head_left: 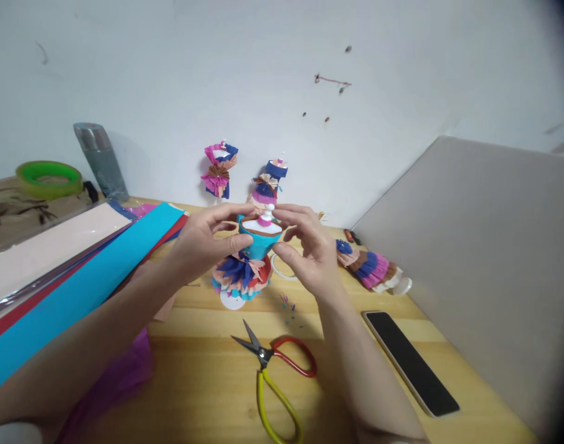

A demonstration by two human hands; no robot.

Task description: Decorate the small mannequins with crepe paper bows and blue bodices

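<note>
The mannequin [245, 271] stands beyond the scissors [263, 355]. The left grip [208, 237] is clamped on its teal band [260, 248], apparently to steady it; the right grip [312, 250] cups the opposite side (whether clamped, cannot tell). The scissors lie open, presumably for easy reach.

left hand [210, 237]: bare, slim fingers | right hand [312, 246]: bare, slim fingers | left forearm [106, 320]: bare, tapered | right forearm [351, 351]: bare, tapered | left sleeve [13, 433]: whitish, rounded edge, mostly out of frame

One head camera looks forward — down over the hands [313, 250]
</note>
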